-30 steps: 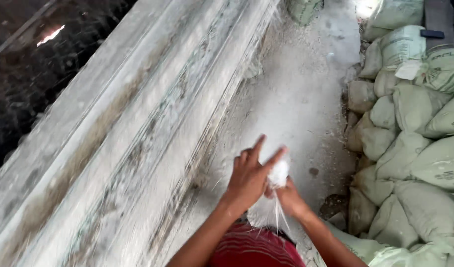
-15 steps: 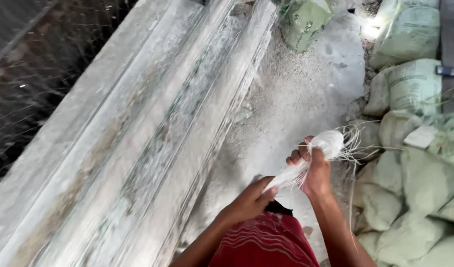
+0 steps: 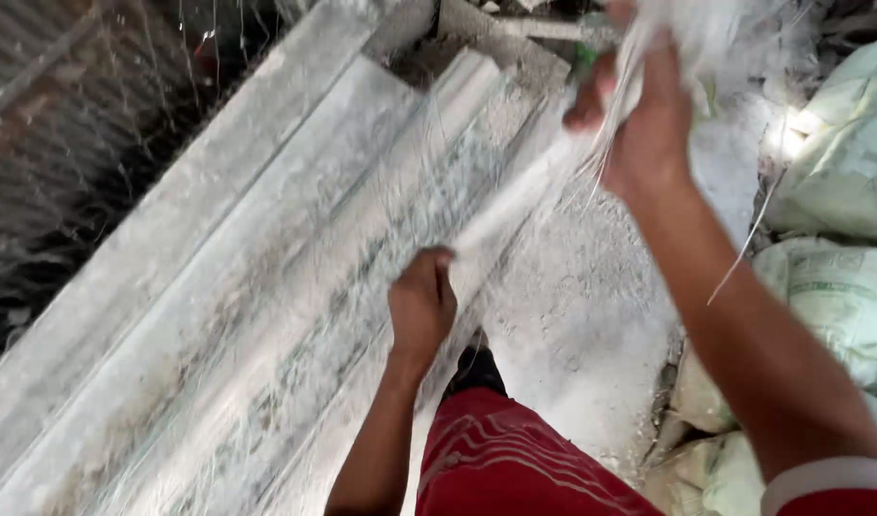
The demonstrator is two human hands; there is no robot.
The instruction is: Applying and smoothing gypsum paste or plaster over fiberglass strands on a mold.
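Overhead, right hand (image 3: 649, 124) fisted on a white fibre bundle (image 3: 529, 186), stretched taut down to left hand (image 3: 421, 304), fingers curled tight round it, above the grey moulded slab (image 3: 218, 315); sacks (image 3: 840, 191) right of slab

Single head-worn view, steeply downward, close over both hands

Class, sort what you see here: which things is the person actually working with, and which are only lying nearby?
In use:
- white fibre bundle, stretched between both hands
- left hand, gripping its lower end
- right hand, gripping its upper end

Lying about:
- long grey moulded slab
- stacked pale sacks
- dusty floor
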